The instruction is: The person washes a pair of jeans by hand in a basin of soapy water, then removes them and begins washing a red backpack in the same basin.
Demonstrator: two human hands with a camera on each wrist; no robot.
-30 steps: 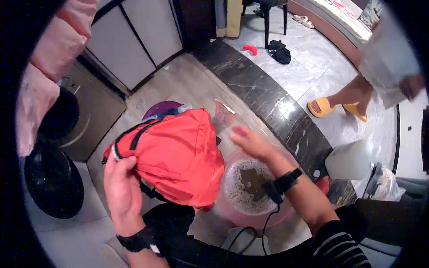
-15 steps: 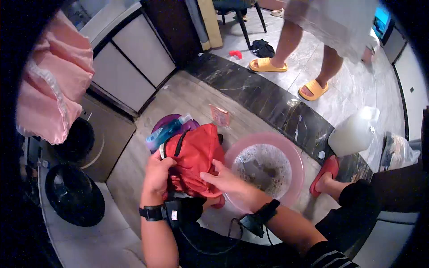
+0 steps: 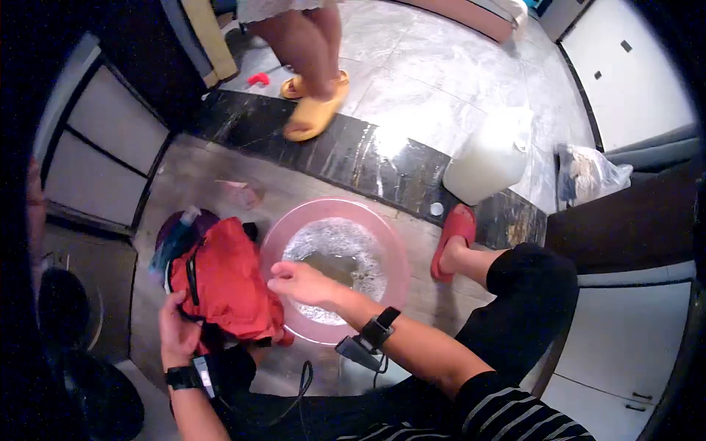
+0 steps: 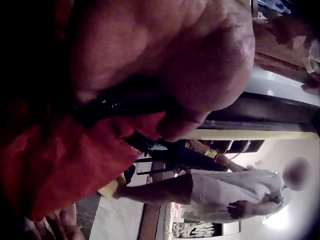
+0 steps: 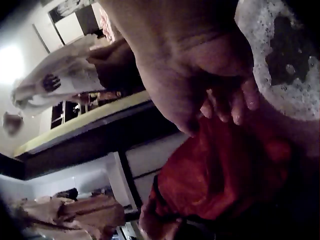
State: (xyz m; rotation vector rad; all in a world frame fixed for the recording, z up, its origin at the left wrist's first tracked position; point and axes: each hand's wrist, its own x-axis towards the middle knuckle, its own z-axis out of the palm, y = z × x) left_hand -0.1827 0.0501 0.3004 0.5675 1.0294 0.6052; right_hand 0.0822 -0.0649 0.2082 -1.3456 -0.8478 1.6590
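A red cloth bag (image 3: 232,283) with black trim bulges up in front of me, left of a pink basin (image 3: 398,257). My left hand (image 3: 179,334) grips the bag's near left edge, and the left wrist view shows its thumb over the black trim. The right hand (image 3: 307,285) hovers over the basin's left side, its loosely bent fingers right by the bag's right side. Foamy, murky water (image 3: 334,261) lies in the basin. In the right wrist view, nothing shows between the right hand's fingers (image 5: 237,111) and thumb.
A teal bottle (image 3: 170,248) lies by a purple container behind the bag. Beyond the basin are a pink packet (image 3: 243,193), a dark stone threshold (image 3: 360,158), a whitish jug (image 3: 485,162) and a plastic bag (image 3: 592,176). Another person in yellow slippers (image 3: 316,117) stands past the threshold.
The right hand has moved off the bag's front to its right side, over the basin. The left hand keeps its edge. The head view has swung right, and the other person has stepped left.
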